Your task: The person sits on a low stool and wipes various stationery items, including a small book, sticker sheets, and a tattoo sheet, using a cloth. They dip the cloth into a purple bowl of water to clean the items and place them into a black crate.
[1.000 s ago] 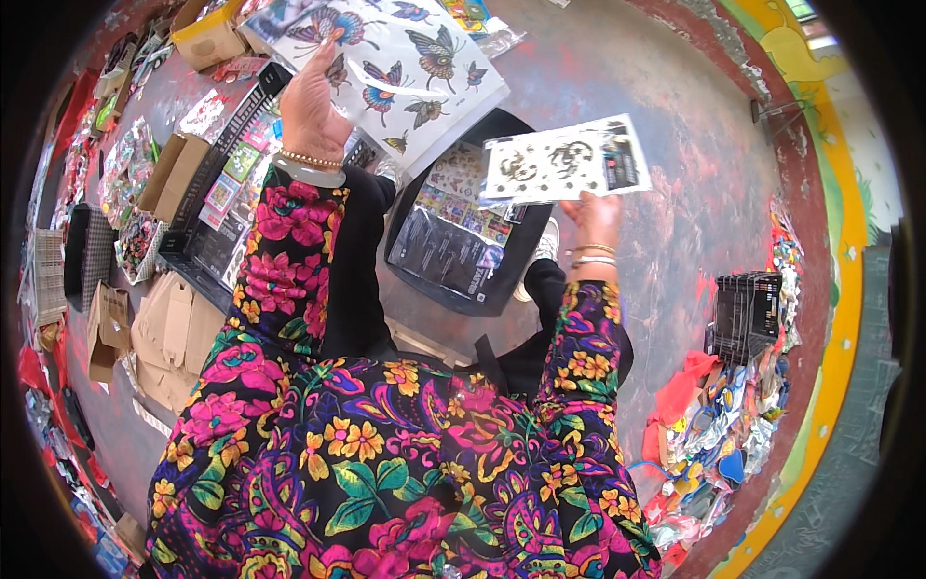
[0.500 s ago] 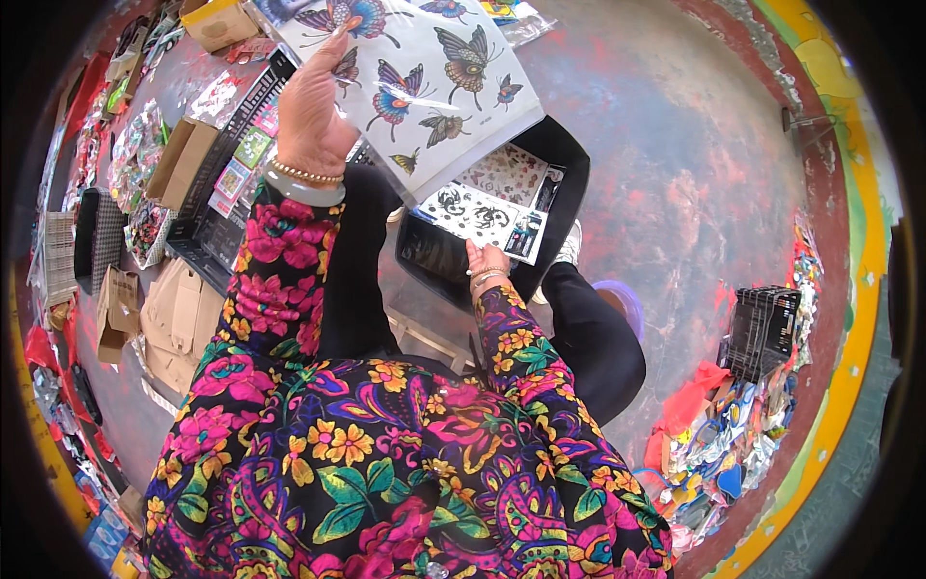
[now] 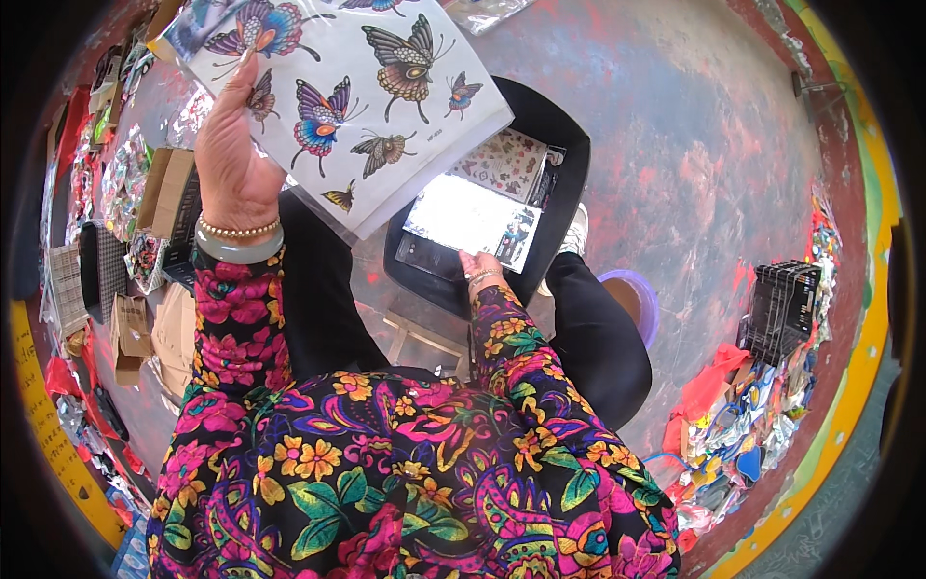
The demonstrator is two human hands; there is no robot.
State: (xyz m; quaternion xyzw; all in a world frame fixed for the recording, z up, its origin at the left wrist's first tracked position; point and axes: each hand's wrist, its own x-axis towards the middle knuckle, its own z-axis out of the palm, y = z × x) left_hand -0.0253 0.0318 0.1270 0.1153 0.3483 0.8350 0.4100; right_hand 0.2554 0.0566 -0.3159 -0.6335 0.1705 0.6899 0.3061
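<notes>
My left hand [image 3: 236, 169] grips the left edge of a clear-sleeved sheet of butterfly stickers [image 3: 381, 116], thumb on its front. Colourful butterflies of several sizes cover the white sheet, which is held up tilted at the upper left. Lower down, my right hand [image 3: 480, 266] pinches the near edge of a white sheet [image 3: 468, 214] whose face is mostly washed out by glare. That sheet lies over a black tub [image 3: 564, 159]. Behind it, a sheet with small patterns [image 3: 503, 159] shows, partly covered by the butterfly sheet.
Between my knees, below the tub, is a wooden frame [image 3: 424, 338]. A purple basin [image 3: 632, 299] stands beside my right leg. Cardboard boxes [image 3: 166, 193] and packaged goods line the left side. A black crate [image 3: 781, 309] sits among heaped goods at the right.
My left hand has carried the butterfly sheet left and slightly down. The white sheet at my right hand has tilted into glare, hiding its black designs.
</notes>
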